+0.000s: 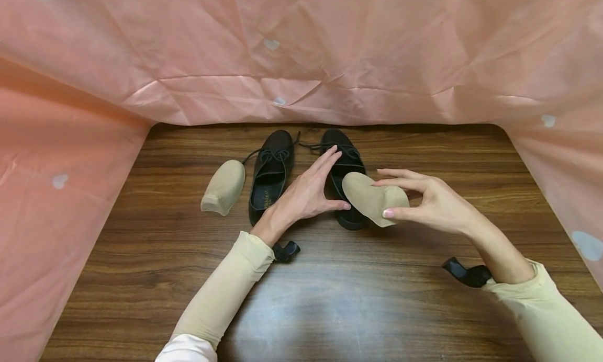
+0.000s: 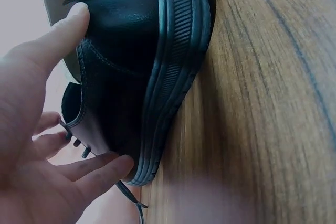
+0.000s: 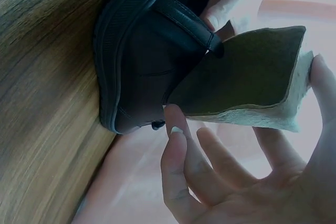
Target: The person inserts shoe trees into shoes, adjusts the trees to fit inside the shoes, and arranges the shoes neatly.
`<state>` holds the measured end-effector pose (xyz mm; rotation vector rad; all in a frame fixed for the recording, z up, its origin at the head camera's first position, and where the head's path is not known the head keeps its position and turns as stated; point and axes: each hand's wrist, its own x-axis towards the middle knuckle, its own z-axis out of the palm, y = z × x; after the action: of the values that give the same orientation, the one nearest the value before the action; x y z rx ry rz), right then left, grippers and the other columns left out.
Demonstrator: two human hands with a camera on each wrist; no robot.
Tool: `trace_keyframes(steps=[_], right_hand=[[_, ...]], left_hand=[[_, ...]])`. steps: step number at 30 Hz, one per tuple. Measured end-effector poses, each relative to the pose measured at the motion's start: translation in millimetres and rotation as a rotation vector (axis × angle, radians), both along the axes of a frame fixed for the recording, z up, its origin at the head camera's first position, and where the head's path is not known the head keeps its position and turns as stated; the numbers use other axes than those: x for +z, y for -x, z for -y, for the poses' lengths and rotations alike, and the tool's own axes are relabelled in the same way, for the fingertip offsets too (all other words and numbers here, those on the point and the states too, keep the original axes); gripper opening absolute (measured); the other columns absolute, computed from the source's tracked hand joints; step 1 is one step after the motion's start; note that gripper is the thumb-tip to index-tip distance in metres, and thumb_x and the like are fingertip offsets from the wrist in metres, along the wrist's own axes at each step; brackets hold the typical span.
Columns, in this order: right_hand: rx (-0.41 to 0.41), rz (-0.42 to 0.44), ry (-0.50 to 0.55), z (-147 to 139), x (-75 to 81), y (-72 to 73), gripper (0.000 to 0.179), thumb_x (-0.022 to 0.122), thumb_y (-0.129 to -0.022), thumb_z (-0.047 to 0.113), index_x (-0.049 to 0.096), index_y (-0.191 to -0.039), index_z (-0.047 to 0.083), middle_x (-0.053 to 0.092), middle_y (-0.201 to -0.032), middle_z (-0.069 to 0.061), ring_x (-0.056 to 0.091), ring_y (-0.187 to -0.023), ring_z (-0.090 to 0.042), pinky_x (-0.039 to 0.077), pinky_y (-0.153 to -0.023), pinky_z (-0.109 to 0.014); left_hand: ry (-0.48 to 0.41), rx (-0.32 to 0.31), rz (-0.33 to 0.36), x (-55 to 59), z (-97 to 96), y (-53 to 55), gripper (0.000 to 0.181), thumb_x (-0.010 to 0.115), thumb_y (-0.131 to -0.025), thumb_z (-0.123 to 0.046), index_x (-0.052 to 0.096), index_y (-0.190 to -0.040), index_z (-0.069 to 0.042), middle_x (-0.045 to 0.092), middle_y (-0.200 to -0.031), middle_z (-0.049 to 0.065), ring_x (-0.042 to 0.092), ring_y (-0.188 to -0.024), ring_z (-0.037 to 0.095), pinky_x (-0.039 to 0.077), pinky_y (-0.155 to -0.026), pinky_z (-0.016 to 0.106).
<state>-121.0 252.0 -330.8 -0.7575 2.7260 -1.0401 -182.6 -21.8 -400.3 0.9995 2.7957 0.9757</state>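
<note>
My right hand [image 1: 438, 205] pinches a beige moulded shoe insert [image 1: 369, 194] near its squared end, thumb on one side and fingers on the other. The insert slants over the opening of the right black lace-up shoe [image 1: 336, 138]; in the right wrist view its hollow underside [image 3: 247, 72] shows and its front end is hidden behind the heel collar. My left hand [image 1: 306, 197] lies along the same shoe with nearly straight fingers. In the left wrist view its thumb [image 2: 71, 24] touches the heel collar and its fingers touch the side near the laces.
The left black shoe [image 1: 275, 166] stands beside it, laces tied, insole lettering partly visible. A second beige insert [image 1: 225, 187] lies left of that shoe on the brown wooden tabletop [image 1: 141, 247]. Pink cloth [image 1: 301, 48] with pale hearts hangs at the back and sides.
</note>
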Motion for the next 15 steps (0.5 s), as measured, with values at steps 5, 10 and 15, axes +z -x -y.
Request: trace_keyframes(steps=[5,10,15], right_hand=[[-0.021,-0.017,0.006,-0.2,-0.9,0.5,0.05,0.083,-0.082,0.025,0.066,-0.127,0.034,0.053,-0.144,0.006,0.049,-0.128,-0.013,0.047,-0.091,-0.029],[-0.044,0.005,0.048,1.5,-1.3,0.8,0.048,0.084,-0.081,0.023,0.067,-0.126,0.03,0.055,-0.142,0.006,0.055,-0.117,-0.001,0.051,-0.08,-0.015],[-0.067,-0.005,0.031,3.3,-0.9,1.3,0.049,0.084,-0.081,0.026,0.068,-0.127,0.031,0.057,-0.14,0.008,0.053,-0.123,-0.007,0.047,-0.083,-0.012]], left_hand=[[-0.017,-0.006,0.0,1.2,1.5,1.1,0.109,0.084,-0.075,-0.051,0.024,-0.159,-0.015,0.015,-0.166,-0.002,0.03,-0.145,0.017,0.038,-0.11,0.037],[-0.043,-0.007,-0.001,1.7,2.5,1.9,0.106,0.085,-0.075,-0.047,0.028,-0.157,-0.015,0.018,-0.165,-0.002,0.035,-0.143,0.02,0.038,-0.109,0.034],[-0.066,-0.006,0.018,2.7,3.2,3.4,0.101,0.086,-0.075,-0.04,0.031,-0.156,-0.015,0.02,-0.165,-0.002,0.039,-0.141,0.022,0.039,-0.108,0.033]])
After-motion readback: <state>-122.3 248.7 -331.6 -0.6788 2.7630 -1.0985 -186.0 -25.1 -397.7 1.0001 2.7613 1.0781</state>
